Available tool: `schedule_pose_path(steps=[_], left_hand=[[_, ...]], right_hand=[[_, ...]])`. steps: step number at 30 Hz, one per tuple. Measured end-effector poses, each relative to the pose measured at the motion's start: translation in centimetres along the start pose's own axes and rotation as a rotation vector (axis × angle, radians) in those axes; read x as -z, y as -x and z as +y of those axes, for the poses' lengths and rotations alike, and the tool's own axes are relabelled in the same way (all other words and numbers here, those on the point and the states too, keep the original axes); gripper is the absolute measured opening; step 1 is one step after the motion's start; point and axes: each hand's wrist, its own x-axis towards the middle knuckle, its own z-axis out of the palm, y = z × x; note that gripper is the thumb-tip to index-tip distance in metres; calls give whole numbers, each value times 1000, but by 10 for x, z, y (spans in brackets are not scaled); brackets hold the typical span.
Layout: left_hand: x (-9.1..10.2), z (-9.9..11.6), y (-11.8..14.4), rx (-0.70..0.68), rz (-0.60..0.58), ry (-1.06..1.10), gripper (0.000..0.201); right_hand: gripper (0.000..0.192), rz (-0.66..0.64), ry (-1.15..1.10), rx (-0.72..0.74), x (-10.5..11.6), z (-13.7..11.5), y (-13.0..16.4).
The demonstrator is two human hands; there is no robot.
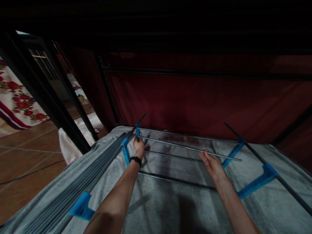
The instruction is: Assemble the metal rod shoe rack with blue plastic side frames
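Currently, the left fingers (pixel 136 140) grip a blue bracket (pixel 137 131) while right fingers (pixel 204 154) pinch a grey rod (pixel 170 143).

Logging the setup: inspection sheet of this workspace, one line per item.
Surface: grey blanket, wrinkled, partly shadowed.
Work items: metal tube between the hands; blue plastic brackets at both sides; grey tube bundle, left.
Clutter: pale striped cloth, left.
Grips: left hand closed at a bracket by the tube's left end; right hand pinching the tube toward its right end.
Cables: thin dark cable on tiled floor.
Surroundings: dark red curtain behind; black metal frame; rose-patterned fabric, left.
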Motion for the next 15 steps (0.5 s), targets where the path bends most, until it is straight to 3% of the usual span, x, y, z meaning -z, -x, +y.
schedule_pose_path(steps=[9,15], left_hand=[[5,7,4,-34,-38,-102,45],[3,4,4,-30,94,-166,23]], right_hand=[[26,75,-10,164,-21,10,-8],[31,86,61,215,-34,12,-9]])
